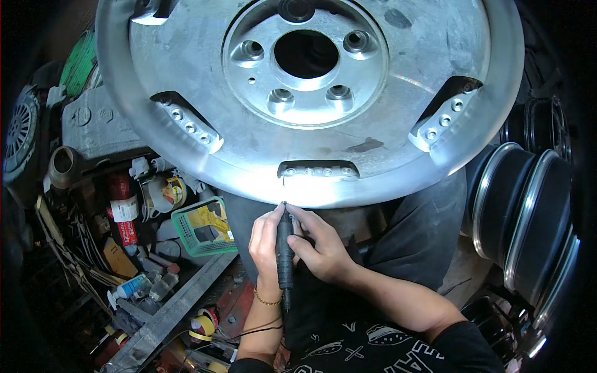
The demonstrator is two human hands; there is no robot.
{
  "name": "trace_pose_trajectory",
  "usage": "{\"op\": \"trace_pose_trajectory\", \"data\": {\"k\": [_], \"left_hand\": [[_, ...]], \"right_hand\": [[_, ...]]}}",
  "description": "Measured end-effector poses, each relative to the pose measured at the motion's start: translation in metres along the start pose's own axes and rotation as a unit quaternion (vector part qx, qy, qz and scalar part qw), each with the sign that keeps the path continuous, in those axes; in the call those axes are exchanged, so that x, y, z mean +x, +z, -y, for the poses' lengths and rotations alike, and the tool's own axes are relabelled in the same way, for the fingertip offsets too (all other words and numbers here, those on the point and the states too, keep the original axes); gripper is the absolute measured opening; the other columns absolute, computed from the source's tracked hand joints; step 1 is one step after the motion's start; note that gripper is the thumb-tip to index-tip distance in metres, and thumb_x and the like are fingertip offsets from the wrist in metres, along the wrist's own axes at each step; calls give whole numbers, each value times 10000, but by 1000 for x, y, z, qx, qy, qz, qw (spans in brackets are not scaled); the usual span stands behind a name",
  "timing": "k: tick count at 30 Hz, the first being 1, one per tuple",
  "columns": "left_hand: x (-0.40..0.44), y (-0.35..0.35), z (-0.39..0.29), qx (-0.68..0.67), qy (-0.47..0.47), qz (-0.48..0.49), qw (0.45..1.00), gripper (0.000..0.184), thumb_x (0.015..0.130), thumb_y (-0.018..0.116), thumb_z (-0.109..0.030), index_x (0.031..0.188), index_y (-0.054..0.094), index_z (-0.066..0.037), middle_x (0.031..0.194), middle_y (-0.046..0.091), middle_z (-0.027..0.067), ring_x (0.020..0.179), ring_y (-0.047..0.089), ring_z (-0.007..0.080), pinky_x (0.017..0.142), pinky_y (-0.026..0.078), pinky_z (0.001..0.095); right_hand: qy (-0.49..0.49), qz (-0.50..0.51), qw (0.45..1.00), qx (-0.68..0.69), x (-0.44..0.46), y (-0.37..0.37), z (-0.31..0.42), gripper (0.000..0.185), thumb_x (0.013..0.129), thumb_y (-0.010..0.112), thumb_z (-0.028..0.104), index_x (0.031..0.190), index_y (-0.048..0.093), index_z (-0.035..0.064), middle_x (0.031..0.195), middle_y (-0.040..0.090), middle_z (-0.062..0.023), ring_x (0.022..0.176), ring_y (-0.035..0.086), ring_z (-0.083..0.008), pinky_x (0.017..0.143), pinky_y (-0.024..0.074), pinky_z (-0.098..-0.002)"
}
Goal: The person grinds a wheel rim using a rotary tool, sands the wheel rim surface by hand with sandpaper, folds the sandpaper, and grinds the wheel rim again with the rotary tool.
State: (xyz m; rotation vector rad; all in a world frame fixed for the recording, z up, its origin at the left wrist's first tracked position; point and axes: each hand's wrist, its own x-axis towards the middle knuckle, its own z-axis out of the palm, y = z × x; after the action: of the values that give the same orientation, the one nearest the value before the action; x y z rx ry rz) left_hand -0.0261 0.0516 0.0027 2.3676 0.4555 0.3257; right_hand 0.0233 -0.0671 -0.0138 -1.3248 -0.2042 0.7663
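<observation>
A large bare-metal wheel rim [236, 133] with slotted openings fills the upper middle, tilted towards me. My left hand [266, 237] and my right hand [320, 247] come together below its lower edge. Both have their fingers closed round a black, ribbed, pen-shaped power tool [285, 261]. It points up at the rim's lip, under the bottom slot [318, 170]. Bright glare there makes it hard to tell whether the tip touches the metal. A thin dark cable [249, 336] runs off near the tool's lower end. A bracelet circles my left wrist.
Several dark wheels with shiny lips [519, 217] stand on the right. At left are a green basket [202, 248] with yellow contents, a metal beam [168, 317], tape rolls [202, 326], a red can [123, 211] and mixed clutter. My legs [420, 236] lie beneath the rim.
</observation>
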Motion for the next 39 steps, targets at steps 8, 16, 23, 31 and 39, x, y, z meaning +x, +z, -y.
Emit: {"op": "trace_pose_trajectory", "data": {"k": [8, 16, 23, 31, 39], "left_hand": [[-2, -2, 1, -4, -10, -16, 1000, 538, 839, 706, -327, 1187, 634, 77, 1001, 645, 233, 912, 658, 351, 818, 531, 412], [-5, -3, 3, -1, -3, -17, 1000, 589, 820, 715, -368, 1191, 631, 82, 1010, 643, 237, 924, 658, 363, 823, 531, 417], [-3, -2, 2, -18, -4, -2, 1000, 579, 819, 707, -354, 1200, 632, 75, 1020, 648, 226, 935, 655, 358, 832, 529, 421], [-3, -1, 2, -9, -7, -4, 1000, 575, 825, 696, -354, 1204, 630, 73, 1022, 650, 228, 933, 655, 356, 836, 528, 426], [-4, -1, 2, -21, -10, 8, 1000, 599, 826, 698, -382, 1206, 626, 76, 1022, 649, 225, 945, 652, 358, 845, 526, 427]], "right_hand": [[11, 28, 999, -9, 0, 1, -2, 558, 924, 585, 101, 1428, 413, -67, 1243, 554, -211, 1094, 581, -264, 969, 459, -366], [7, 48, 998, -43, 0, 1, -1, 552, 945, 560, 63, 1458, 388, -45, 1294, 531, -183, 1176, 547, -237, 1013, 445, -367], [24, 19, 1000, -3, -1, 2, -1, 584, 909, 604, 167, 1407, 424, -80, 1247, 560, -250, 1117, 582, -353, 994, 434, -400], [1, 10, 1000, -19, -2, 2, -7, 583, 906, 601, 160, 1405, 426, -84, 1204, 566, -242, 1066, 587, -335, 968, 443, -389], [-1, 0, 1000, -8, -4, 2, -5, 579, 909, 592, 157, 1409, 426, -83, 1150, 570, -221, 1015, 585, -311, 942, 448, -383]]}}
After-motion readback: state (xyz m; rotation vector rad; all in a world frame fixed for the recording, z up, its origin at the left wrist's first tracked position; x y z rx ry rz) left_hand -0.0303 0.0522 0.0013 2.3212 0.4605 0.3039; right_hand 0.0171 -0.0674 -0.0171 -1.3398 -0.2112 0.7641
